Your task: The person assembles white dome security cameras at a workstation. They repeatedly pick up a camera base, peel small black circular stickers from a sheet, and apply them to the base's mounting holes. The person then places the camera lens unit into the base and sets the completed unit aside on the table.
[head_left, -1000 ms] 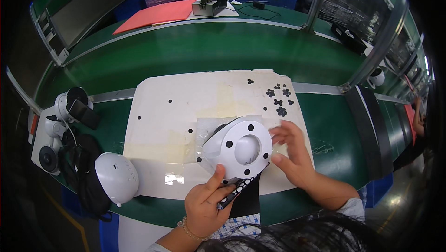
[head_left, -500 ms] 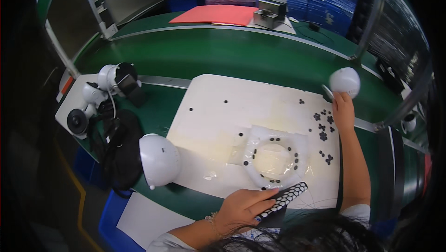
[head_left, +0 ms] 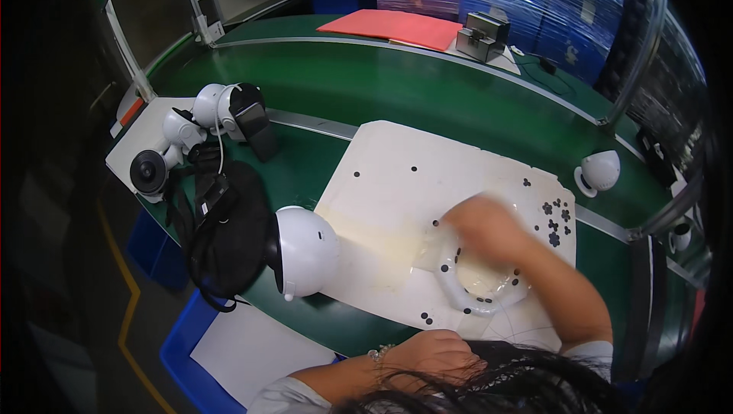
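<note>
My right hand (head_left: 489, 227) is smeared by motion over the far part of a white padded ring (head_left: 452, 292), which has small black discs round it; its fingers are unclear. Near the front edge of the white board (head_left: 382, 208), my left hand (head_left: 439, 357) has its fingers curled in. Dark hair covers part of it, and what it may hold is hidden. A white dome-shaped housing (head_left: 307, 250) lies on its side left of the ring. On the green belt at the right stands a small white camera (head_left: 601, 171), apart from both hands.
Black discs and clusters (head_left: 554, 238) lie at the board's right side. White cameras (head_left: 183, 128) and a black pouch (head_left: 229, 231) are at the left. A blue bin (head_left: 187, 345) stands front left. Farther back are a pink sheet (head_left: 401, 26) and metal box (head_left: 483, 36).
My right hand has let go of the small white camera and moved left to the ring. The black strip with white round pads under my left hand is out of sight. The view has shifted.
</note>
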Tool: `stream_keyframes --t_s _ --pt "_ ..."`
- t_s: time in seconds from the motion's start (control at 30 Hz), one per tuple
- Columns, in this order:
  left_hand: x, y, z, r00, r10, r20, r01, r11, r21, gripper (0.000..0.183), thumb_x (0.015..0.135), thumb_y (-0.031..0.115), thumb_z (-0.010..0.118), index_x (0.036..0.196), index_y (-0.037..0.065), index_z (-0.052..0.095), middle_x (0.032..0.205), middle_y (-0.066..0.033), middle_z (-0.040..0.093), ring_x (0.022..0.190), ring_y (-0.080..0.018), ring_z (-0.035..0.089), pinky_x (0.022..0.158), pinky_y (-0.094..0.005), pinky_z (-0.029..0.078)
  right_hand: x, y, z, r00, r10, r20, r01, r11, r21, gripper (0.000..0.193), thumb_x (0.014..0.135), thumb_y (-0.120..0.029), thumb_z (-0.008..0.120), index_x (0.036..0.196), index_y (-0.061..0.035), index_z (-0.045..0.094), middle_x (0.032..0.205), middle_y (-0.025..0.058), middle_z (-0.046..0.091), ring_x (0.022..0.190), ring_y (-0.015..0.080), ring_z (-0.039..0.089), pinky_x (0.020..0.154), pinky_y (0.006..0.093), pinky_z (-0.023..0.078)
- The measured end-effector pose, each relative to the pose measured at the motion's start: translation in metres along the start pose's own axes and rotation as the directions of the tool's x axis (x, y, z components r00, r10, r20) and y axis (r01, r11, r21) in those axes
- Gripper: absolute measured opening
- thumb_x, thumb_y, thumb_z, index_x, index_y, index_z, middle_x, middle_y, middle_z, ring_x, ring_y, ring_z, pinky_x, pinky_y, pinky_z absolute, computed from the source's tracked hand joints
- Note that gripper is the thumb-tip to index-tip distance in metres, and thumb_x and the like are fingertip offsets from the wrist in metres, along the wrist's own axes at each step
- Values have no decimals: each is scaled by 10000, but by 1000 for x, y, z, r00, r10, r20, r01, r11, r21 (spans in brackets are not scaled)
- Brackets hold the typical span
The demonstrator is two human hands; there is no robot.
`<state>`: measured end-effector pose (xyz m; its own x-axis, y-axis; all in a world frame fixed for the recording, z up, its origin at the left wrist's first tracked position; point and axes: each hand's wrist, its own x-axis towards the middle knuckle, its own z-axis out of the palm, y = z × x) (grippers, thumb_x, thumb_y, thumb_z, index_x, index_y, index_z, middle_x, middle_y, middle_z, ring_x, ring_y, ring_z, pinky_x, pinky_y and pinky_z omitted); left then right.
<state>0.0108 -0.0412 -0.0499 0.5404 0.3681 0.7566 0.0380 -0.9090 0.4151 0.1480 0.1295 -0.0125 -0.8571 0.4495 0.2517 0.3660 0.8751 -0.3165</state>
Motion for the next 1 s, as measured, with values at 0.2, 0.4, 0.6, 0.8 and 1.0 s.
stream_keyframes --t_s 0.2,0.4,0.6,0.8,1.0 --pt "-3 -5 -2 999 36 -10 -37 997 -63 236 725 76 562 955 42 602 1039 -62 584 801 -195 576 685 -313 459 65 -75 74 851 -516 99 506 855 114 318 807 -254 517 1071 -79 544 1112 85 517 1063 198 463 856 338 350" --pt "-4 1 -7 999 -14 -36 11 997 -79 249 716 81 558 957 31 592 1028 -69 592 807 -203 582 682 -321 459 68 -80 66 839 -542 49 542 840 4 320 791 -343 526 992 -96 560 953 45 504 933 188 458 823 342 326" --pt "-3 -3 -6 999 -36 -3 35 988 -150 270 705 87 570 968 26 580 1043 -77 589 816 -213 584 685 -326 458 51 -72 40 880 -434 -192 438 899 -23 247 724 -270 624 875 -81 571 812 36 524 773 193 502 676 304 396" --pt "3 6 -11 980 -191 51 195 977 -89 384 618 119 634 989 43 574 1040 -68 589 854 -225 579 697 -334 453 -28 -66 -30 824 555 -114 -56 280 958 164 839 -167 533 919 -23 531 844 66 584 771 118 550 670 261 440" --pt "11 4 -13 954 -288 82 293 954 -62 415 588 66 656 994 42 573 1003 -79 597 832 -252 579 714 -354 460 -100 -67 -43 668 741 74 -31 -71 997 273 854 -165 500 1068 -31 396 898 111 567 799 190 594 631 320 532"
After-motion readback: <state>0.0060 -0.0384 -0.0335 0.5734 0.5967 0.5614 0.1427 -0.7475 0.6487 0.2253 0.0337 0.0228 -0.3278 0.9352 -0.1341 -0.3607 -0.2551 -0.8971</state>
